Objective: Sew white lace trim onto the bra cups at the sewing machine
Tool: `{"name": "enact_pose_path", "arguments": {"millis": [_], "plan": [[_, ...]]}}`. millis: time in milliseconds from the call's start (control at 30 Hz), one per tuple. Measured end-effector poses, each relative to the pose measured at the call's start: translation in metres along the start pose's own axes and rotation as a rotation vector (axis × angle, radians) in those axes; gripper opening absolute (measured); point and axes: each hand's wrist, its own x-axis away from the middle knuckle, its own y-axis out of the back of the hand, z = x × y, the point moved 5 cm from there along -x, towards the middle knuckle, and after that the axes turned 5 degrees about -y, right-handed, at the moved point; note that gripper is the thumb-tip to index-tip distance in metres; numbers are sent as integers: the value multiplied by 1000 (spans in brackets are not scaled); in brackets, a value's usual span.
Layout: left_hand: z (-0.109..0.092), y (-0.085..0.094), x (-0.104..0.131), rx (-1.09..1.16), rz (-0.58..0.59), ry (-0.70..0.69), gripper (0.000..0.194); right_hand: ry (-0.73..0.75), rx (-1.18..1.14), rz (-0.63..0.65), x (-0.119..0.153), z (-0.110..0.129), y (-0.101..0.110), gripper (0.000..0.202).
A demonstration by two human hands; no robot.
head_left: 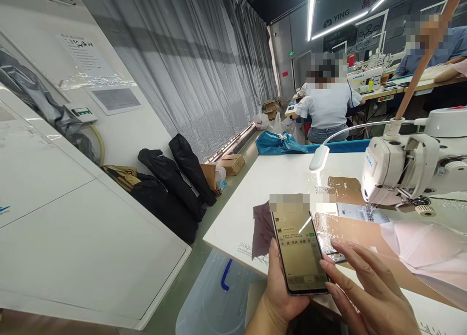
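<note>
A smartphone (301, 252) with a lit, yellowish chat screen rests in my left hand (279, 288), whose thumb and palm wrap its lower left side. My right hand (372, 286) is at the phone's lower right edge, fingers stretched and spread; whether a fingertip touches the screen I cannot tell. Dark brown fabric (260, 228) lies on the white table just left of the phone. To the right, pale pink fabric (419, 247) lies beside the needle area of a white sewing machine (401, 164).
A white lamp (320, 158) on a bent neck hangs over the white table (233, 223). Below its edge stands a translucent plastic tub (204, 296). Black bags (164, 198) lean by a white cabinet (83, 242) at left. A person (328, 106) sits ahead; others work at right.
</note>
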Motion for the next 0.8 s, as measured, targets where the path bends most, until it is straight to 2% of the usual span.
{"name": "enact_pose_path", "arguments": {"millis": [333, 800], "plan": [[1, 3, 0, -18, -37, 0, 80, 7, 11, 19, 1, -2, -1, 29], [-1, -2, 0, 8, -20, -20, 75, 12, 10, 7, -1, 0, 0, 31]]}}
